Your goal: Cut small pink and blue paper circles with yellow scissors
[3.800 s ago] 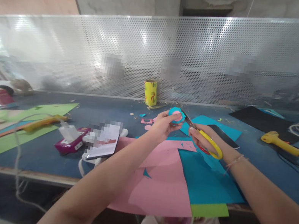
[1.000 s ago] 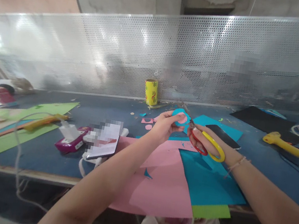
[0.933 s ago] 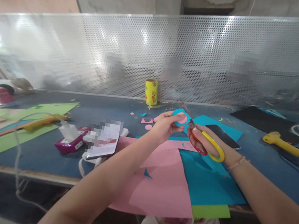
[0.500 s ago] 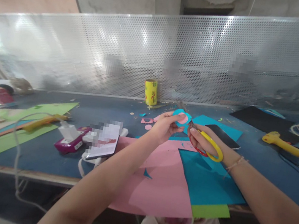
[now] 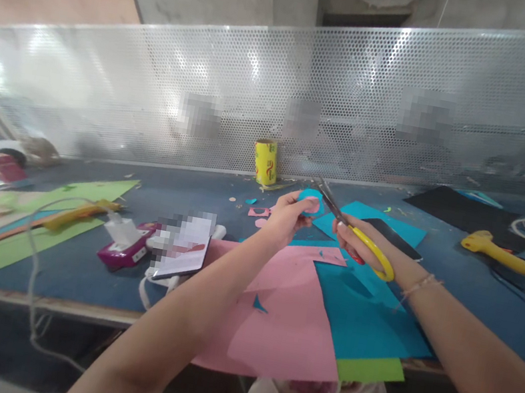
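Note:
Pinched in my left hand (image 5: pixel 288 216) is a blue paper piece (image 5: pixel 311 195) with a small pink paper circle (image 5: pixel 311 206) against it. My right hand (image 5: pixel 354 236) grips yellow-handled scissors (image 5: pixel 377 252), whose blades reach up and left beside the blue piece's right edge. A large pink sheet (image 5: pixel 281 322) lies below my hands, with a small blue scrap (image 5: pixel 260 304) on it. Blue sheets (image 5: pixel 373 318) lie under my right forearm. A pink cutout strip (image 5: pixel 258 212) and a pink disc (image 5: pixel 260 222) rest left of my left hand.
A phone (image 5: pixel 185 247) leans beside a purple power strip (image 5: pixel 125 253) on the left. At the back stands a yellow tube (image 5: pixel 266 162) before a perforated metal screen (image 5: pixel 239 97). A yellow glue gun (image 5: pixel 501 252) lies right, near black paper (image 5: pixel 462 215). Green sheets (image 5: pixel 8 253) lie far left.
The blue piece has turned and shifted slightly left in my left hand. The scissors have swung so that their blades now show along the piece's right side.

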Demonstrator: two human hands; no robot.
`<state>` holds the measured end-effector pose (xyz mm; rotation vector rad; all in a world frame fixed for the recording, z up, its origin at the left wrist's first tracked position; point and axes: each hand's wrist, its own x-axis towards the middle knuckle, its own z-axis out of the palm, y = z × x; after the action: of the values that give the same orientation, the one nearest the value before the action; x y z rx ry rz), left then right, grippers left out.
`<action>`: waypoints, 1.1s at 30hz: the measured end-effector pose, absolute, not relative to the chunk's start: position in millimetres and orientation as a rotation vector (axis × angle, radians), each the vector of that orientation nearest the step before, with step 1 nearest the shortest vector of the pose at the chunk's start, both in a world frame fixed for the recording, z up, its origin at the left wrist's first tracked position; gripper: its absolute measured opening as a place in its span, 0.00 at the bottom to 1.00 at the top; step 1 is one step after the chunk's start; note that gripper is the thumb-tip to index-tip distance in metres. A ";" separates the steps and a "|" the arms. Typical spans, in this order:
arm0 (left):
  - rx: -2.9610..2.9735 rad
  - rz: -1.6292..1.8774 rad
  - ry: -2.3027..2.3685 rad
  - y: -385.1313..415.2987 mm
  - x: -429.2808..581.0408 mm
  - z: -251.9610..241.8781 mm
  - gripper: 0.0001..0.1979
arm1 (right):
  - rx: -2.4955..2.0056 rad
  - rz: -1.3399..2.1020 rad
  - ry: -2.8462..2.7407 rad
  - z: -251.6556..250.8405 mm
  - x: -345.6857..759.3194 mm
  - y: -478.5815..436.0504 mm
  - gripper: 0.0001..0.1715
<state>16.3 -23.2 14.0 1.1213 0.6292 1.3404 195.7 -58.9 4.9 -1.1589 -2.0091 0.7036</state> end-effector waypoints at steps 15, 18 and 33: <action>1.228 1.416 0.662 -20.4 16.0 12.0 0.12 | -1.140 0.732 -2.029 2.0 193.9 -57.6 0.27; 1.239 1.414 0.666 -20.0 16.1 11.9 0.12 | -1.185 0.683 -2.055 5.1 192.8 -59.5 0.26; 1.241 1.411 0.670 -19.7 16.0 12.3 0.12 | -1.309 0.549 -2.066 11.0 188.5 -61.0 0.26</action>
<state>16.0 -19.7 12.3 1.2413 0.6702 1.4110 188.5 -61.0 11.0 -1.3092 -2.0665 0.5495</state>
